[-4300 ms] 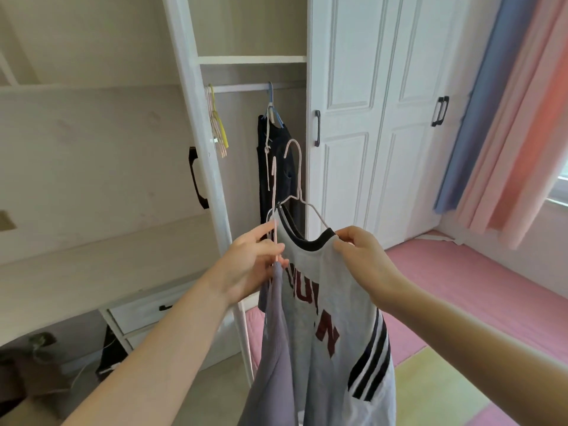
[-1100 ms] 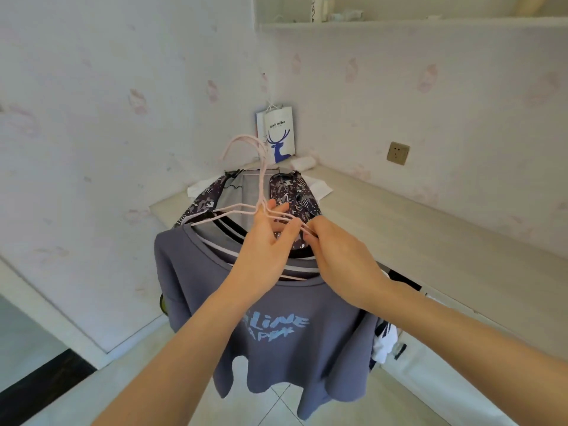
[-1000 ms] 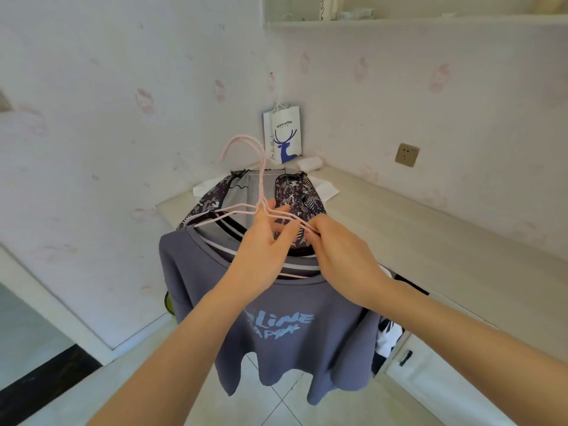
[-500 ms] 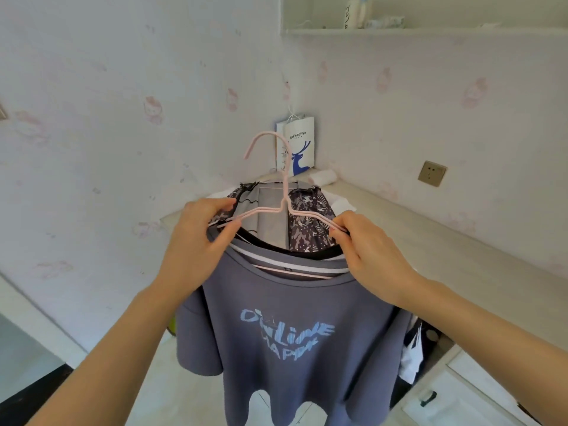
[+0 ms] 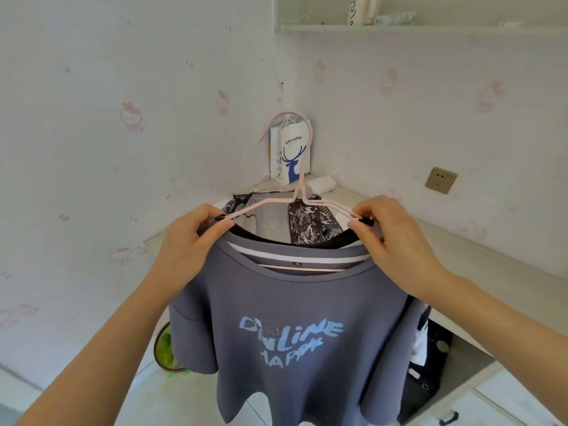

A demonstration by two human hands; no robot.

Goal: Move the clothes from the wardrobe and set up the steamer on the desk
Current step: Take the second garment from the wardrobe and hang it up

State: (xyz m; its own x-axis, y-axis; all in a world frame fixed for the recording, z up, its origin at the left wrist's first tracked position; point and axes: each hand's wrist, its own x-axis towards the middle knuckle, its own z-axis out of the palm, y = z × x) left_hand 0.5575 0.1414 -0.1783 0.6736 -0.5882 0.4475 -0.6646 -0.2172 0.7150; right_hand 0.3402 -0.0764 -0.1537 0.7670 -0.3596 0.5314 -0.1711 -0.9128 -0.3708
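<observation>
I hold a bunch of clothes on pink hangers [image 5: 302, 179] in front of me, above the near end of the pale desk [image 5: 479, 259]. The front garment is a grey-blue T-shirt [image 5: 292, 330] with light-blue lettering; a striped white shirt and a dark patterned garment [image 5: 310, 221] hang behind it. My left hand [image 5: 190, 241] pinches the left shoulder of the hangers and shirt. My right hand [image 5: 390, 238] grips the right shoulder. No steamer shows.
A white paper bag with a blue deer [image 5: 292, 155] stands in the desk's back corner, beside a white roll [image 5: 321, 183]. A wall socket [image 5: 441, 179] is on the right wall, a shelf [image 5: 399, 27] above. A green-lined bin [image 5: 166, 348] sits on the floor left of the desk.
I have turned from the wardrobe to the desk corner. My hands moved apart from the hanger necks to the two shoulders, and the clothes now hang spread out and slightly closer to the desk.
</observation>
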